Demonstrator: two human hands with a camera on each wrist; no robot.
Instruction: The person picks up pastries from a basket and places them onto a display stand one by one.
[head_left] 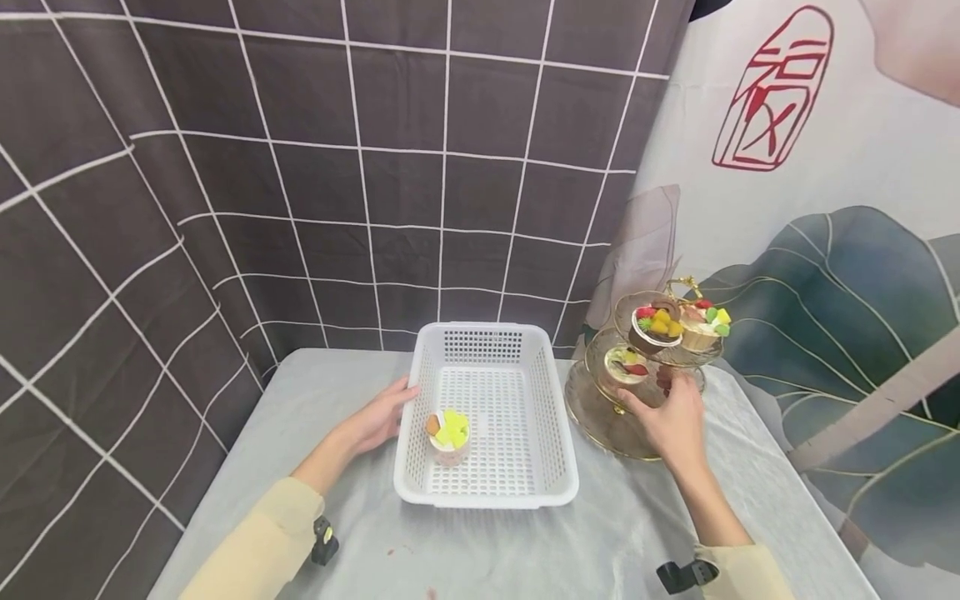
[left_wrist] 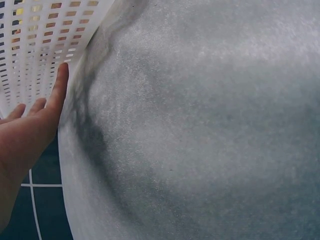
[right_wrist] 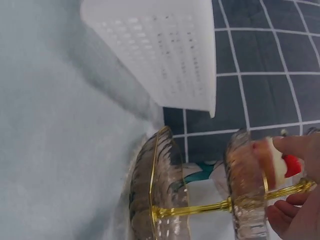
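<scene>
A white plastic basket point(head_left: 558, 467) stands on the table, a toy cupcake point(head_left: 451, 437) with yellow-green topping inside at its left. My left hand point(head_left: 381, 414) rests against the basket's left wall; in the left wrist view its fingers point(left_wrist: 60, 90) extend along the slotted side. On the right, my right hand point(head_left: 670, 421) reaches into the middle tier of a tiered cake stand point(head_left: 600, 429). Its thumb is at a cream-topped cupcake point(head_left: 625, 367) with a red piece, and its other fingers are spread near the gold pole point(right_wrist: 210, 208).
On the stand's top tier sit a dark fruit cupcake point(head_left: 654, 323) and a lighter fruit cupcake point(head_left: 703, 325). A grey cloth point(head_left: 337, 533) covers the table. Behind it hangs a dark grid curtain point(head_left: 397, 192), with a printed white curtain point(head_left: 862, 183) at the right.
</scene>
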